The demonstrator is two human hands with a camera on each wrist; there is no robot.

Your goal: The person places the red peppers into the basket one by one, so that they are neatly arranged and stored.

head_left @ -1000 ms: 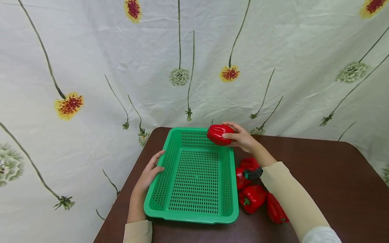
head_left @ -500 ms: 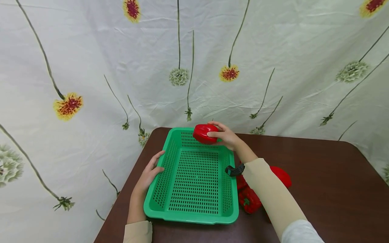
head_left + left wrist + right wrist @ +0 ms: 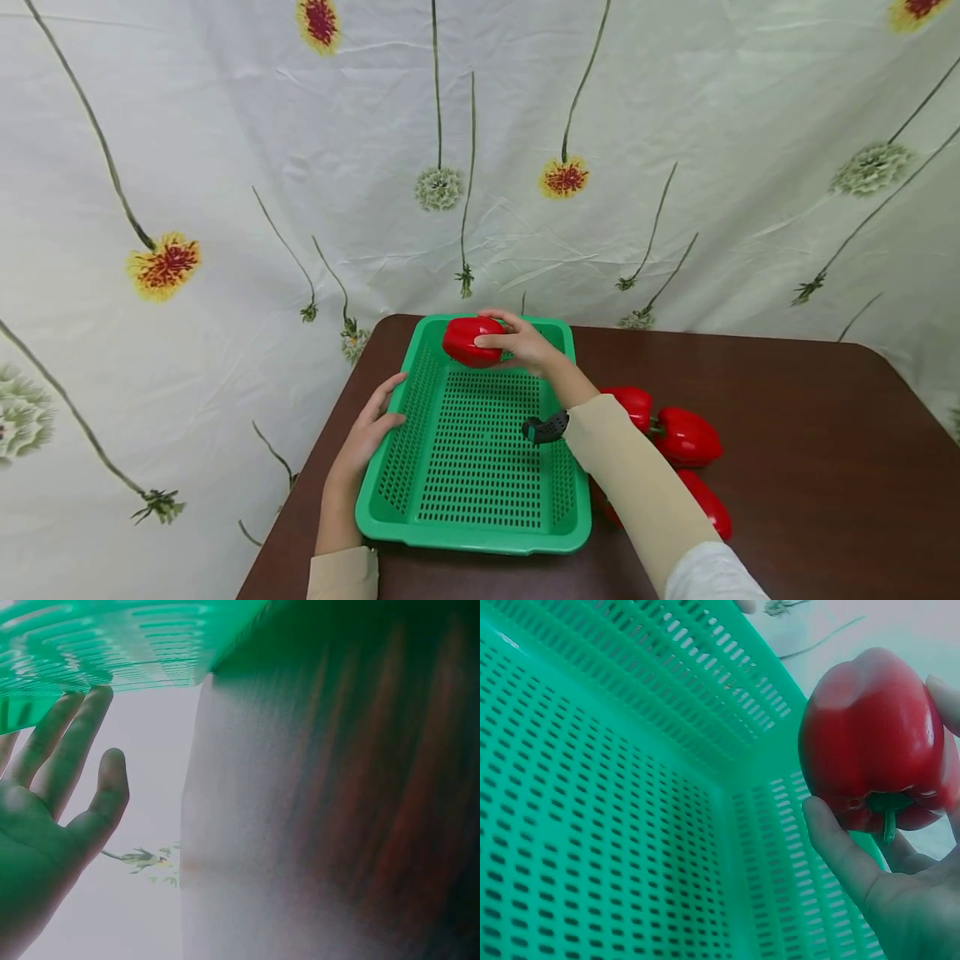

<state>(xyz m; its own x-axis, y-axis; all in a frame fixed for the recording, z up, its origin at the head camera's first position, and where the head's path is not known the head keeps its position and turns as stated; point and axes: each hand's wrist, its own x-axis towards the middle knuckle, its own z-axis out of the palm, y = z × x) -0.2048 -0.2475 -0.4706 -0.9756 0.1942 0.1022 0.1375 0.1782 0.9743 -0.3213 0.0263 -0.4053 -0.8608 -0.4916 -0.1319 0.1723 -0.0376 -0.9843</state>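
In my right hand (image 3: 523,343) I hold a glossy red bell pepper (image 3: 472,342) above the far end of a green plastic basket (image 3: 472,537). The right wrist view shows the pepper (image 3: 874,742) between thumb and fingers, its green stem pointing down, apart from the basket's wall (image 3: 772,847). My left hand (image 3: 372,425) rests against the basket's left side. Its extended fingers (image 3: 71,746) touch the slotted outer wall, the thumb held apart, as the left wrist view shows. No pepper is visible on the basket floor, partly covered by my right arm.
Several more red bell peppers (image 3: 686,437) lie on the dark brown table (image 3: 810,467) right of the basket, partly hidden by my right sleeve. A white cloth (image 3: 360,150) with printed flowers hangs behind the table. A dark band (image 3: 546,428) is on my right wrist.
My right hand has carried the pepper leftward, from the basket's far right corner to over its far left part. The left hand and the basket stay in place.
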